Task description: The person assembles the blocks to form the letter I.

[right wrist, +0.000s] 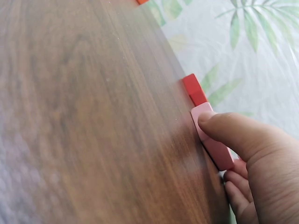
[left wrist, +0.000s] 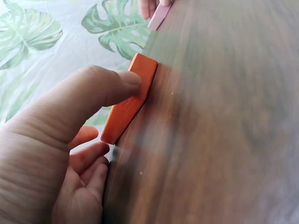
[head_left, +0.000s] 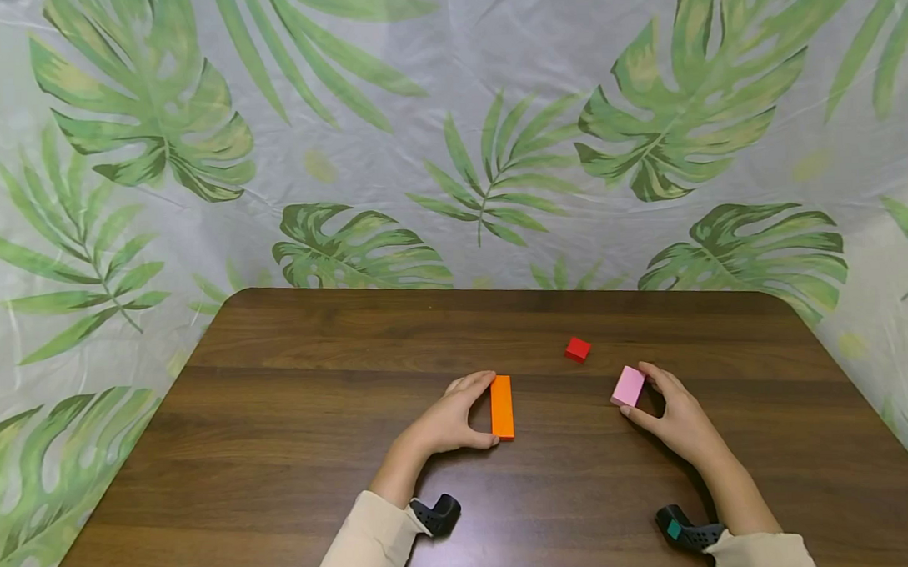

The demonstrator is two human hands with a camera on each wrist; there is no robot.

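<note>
An orange block [head_left: 502,409], long and narrow, lies on the table with its length pointing away from me. My left hand [head_left: 453,417] pinches it by its two ends, thumb at the near end and fingers at the far one. To the right, my right hand [head_left: 681,417] holds a shorter pink block [head_left: 628,386] the same way, thumb on its near end. In the right wrist view the thumb presses on the pink block [right wrist: 215,140]. A small red block [head_left: 577,350] lies farther back, between the two hands, touched by neither.
The dark wooden table [head_left: 280,456] has rounded far corners. Behind it hangs a pale cloth [head_left: 505,31] printed with green leaves. Each wrist wears a black camera mount; the left one [head_left: 438,516] sits close to the tabletop.
</note>
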